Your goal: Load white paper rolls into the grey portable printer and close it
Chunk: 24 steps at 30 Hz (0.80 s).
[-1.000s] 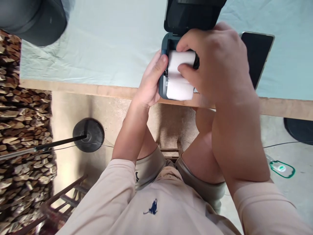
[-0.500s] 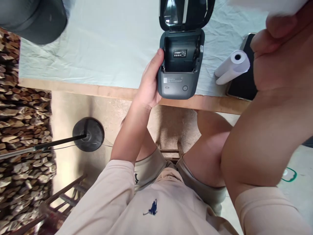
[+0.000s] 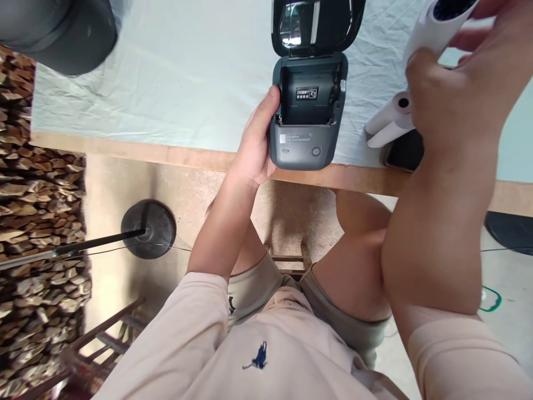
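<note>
Pale-clothed table (image 3: 187, 89) across far side. Dark printer (image 3: 302, 151) at its near edge, lid (image 3: 328, 28) raised; left hand (image 3: 256, 141), fingers clasping its left side. Right hand (image 3: 456, 91) at far right, fingers grasping white roll (image 3: 425, 34). Smaller roll (image 3: 385, 115) on table, right of printer.

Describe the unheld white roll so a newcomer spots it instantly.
Start at the cloth-covered table and the open dark device in the left hand. Right of that device, by a black slab, is the white roll, with a dark hole in its end. Unlike the other roll, in the right hand, it is unheld.
</note>
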Motion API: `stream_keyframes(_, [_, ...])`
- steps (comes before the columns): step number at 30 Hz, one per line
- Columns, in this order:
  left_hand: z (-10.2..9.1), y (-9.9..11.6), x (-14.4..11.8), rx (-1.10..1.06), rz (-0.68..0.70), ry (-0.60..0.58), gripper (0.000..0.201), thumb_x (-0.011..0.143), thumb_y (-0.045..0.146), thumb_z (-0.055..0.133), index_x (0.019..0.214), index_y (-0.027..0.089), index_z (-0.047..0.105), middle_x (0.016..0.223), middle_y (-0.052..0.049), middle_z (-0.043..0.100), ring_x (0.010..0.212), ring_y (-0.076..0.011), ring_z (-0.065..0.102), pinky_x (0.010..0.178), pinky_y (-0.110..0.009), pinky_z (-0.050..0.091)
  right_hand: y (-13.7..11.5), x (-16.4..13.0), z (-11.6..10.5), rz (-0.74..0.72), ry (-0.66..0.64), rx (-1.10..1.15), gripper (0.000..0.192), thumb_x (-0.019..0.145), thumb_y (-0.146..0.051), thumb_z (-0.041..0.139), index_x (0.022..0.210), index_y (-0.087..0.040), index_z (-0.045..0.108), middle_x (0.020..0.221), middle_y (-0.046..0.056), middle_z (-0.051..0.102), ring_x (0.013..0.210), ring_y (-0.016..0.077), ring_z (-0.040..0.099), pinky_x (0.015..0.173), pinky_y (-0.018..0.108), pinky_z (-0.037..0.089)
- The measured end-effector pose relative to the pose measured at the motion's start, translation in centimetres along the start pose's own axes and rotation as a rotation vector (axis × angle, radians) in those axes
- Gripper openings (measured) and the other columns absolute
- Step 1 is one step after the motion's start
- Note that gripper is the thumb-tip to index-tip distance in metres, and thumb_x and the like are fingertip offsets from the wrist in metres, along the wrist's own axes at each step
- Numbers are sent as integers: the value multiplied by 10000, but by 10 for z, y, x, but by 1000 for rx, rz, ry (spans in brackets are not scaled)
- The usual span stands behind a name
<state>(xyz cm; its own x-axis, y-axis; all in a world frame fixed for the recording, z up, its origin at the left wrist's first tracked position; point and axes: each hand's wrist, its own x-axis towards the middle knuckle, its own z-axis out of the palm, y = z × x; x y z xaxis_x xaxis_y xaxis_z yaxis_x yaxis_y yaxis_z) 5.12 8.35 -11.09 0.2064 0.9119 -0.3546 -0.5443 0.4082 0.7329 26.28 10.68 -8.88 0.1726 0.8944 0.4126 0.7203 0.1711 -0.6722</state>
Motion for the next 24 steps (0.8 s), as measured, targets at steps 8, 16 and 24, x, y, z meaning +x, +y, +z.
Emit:
stream_keyframes(8, [5, 2, -2, 61, 64, -123, 416, 755, 490, 475, 1080, 251, 574, 862, -38, 647, 1202, -204, 431, 936, -287, 461, -3, 0, 2, 276, -101, -161, 360, 605, -141, 476, 954, -215, 524, 862, 4, 526, 663, 39, 405, 613, 224, 329])
stream_keyframes(16, [2, 2, -1, 63, 63, -160, 437, 762, 472, 488, 1098, 201, 554, 940, -33, 623, 1227, -237, 394, 942, -345, 454, -13, -42, -15, 149, -51, -137, 418, 692, -354, 504, 1076, -193, 460, 1049, 46, 461, 963, 95, 459, 832, 266, 390])
stream_keyframes(24, [2, 1, -1, 45, 66, -107, 415, 737, 472, 523, 1070, 229, 573, 891, -35, 635, 1218, -221, 410, 944, -308, 450, -12, -49, 14, 138, 17, -257, 379, 558, -234, 596, 925, -202, 506, 908, 54, 490, 837, 126, 443, 800, 329, 350])
